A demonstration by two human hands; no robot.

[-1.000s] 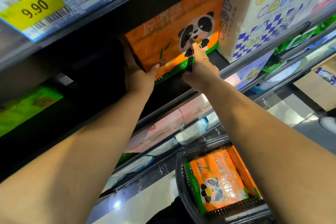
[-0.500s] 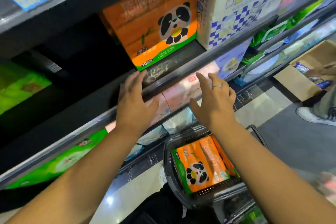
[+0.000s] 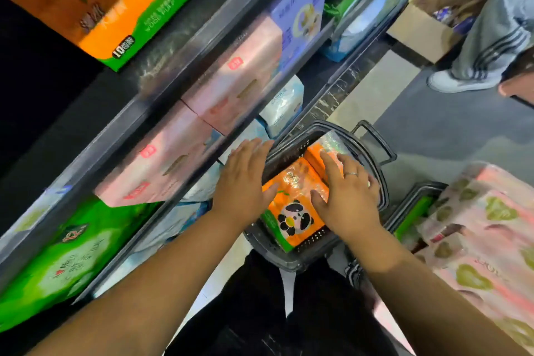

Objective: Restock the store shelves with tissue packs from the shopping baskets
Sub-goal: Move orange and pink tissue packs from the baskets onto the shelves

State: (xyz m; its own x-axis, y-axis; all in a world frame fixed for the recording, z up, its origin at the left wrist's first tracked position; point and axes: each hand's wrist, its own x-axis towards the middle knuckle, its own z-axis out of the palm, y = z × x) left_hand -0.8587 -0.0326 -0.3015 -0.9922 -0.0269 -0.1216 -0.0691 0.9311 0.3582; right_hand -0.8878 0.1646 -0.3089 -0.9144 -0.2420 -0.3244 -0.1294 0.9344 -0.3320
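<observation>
While the fingers (image 3: pixel 331 167) of the right hand (image 3: pixel 346 199) lie spread and straight over the orange panda tissue pack (image 3: pixel 294 215), they grip nothing, and a ring (image 3: pixel 350 174) shows on one of them. I cannot tell whether they press the wrap or only hover above it. The left hand (image 3: pixel 242 182) is just as flat and open, its fingers reaching across the left rim of the grey shopping basket (image 3: pixel 372 153) and its thumb at the pack's left edge. That pack lies face up inside the basket, filling most of it. A matching orange panda pack (image 3: pixel 115 17) stands at the front edge of the upper shelf (image 3: pixel 179 46), with pink packs (image 3: pixel 231 78) on the shelf beneath and a green pack (image 3: pixel 57 257) lower still. A second basket (image 3: pixel 419 186) sits just beside the first, on its right, next to a pink patterned pack (image 3: pixel 485 240). Farther off, someone's striped trouser leg (image 3: pixel 497 37) stands near a cardboard box (image 3: pixel 427 26).
</observation>
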